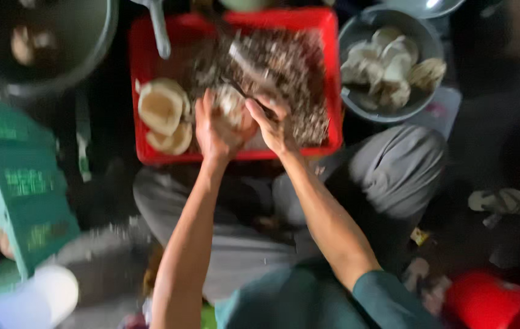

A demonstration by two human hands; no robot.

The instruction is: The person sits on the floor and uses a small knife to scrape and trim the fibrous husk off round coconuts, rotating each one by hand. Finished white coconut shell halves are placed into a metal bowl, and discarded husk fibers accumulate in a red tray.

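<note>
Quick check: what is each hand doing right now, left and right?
Left hand: closed around a pale round piece over the red crate.
Right hand: closed on a dark thin tool.

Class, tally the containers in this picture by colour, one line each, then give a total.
Red: 2, the red crate and the red bucket
Grey: 2, the grey bowl and the grey basin
Green: 1, the green crate
Total: 5

the red tray (327, 73) hems both hands, grey bowl (388, 109) at two o'clock, green crate (22, 183) at eight, open floor at four.
</note>
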